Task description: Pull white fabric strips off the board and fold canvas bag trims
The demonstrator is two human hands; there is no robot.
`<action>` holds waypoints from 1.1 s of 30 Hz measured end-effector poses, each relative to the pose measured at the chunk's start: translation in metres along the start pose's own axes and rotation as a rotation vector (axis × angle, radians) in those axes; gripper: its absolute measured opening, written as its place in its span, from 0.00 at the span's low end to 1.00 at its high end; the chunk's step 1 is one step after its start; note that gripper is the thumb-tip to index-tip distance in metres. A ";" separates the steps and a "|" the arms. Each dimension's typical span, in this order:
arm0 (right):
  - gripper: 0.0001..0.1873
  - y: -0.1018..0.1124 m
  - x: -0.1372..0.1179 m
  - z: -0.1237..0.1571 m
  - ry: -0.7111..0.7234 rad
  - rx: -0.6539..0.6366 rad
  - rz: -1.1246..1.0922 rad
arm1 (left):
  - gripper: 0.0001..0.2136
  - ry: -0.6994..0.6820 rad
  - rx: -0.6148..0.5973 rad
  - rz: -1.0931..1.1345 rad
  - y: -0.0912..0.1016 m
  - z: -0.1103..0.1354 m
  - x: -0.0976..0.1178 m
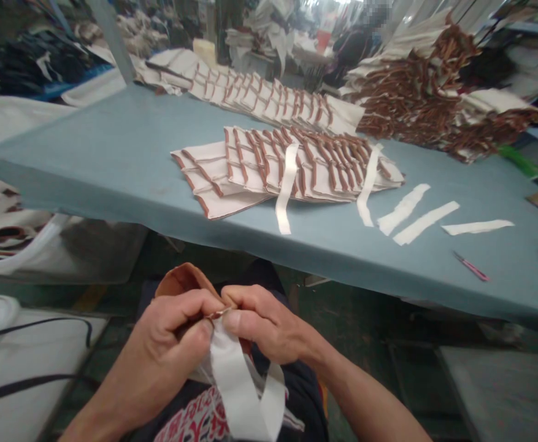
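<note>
Close together over my lap, my left hand (172, 341) and my right hand (266, 322) pinch the edge of a brown and white fabric piece (186, 279) between thumbs and fingers. Its brown part stands up behind my left fingers. A white strip (238, 387) hangs in a loop from the pinched edge, below my fingertips. What lies right between the fingertips is mostly hidden. Under the strip, the dark apron (195, 417) with red and white lettering covers my lap.
On the blue table (126, 166) lie rows of white panels (250, 162) with brown edging, loose white strips (427, 222) and pink-handled snips (472, 267). A tall fabric pile (420, 92) stands at the back right. White bins (70, 252) flank the left side.
</note>
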State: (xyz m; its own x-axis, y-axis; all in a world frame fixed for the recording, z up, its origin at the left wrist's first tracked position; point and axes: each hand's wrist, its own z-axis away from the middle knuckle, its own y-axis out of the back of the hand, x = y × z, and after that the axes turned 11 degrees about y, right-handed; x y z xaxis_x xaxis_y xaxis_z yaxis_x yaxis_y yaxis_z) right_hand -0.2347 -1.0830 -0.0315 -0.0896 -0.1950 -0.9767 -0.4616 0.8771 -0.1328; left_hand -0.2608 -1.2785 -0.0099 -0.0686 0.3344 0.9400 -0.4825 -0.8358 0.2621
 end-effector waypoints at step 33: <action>0.11 0.003 -0.051 -0.026 0.049 -0.181 0.608 | 0.07 -0.181 0.156 -0.104 0.019 0.016 -0.009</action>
State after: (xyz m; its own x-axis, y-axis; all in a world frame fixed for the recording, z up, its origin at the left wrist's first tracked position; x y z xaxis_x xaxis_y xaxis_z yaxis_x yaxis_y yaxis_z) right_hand -0.2548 -1.0823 0.0225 -0.4211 0.2906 -0.8592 -0.4574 0.7500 0.4778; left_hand -0.2554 -1.3040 -0.0101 0.1384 0.3508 0.9262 -0.3370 -0.8627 0.3771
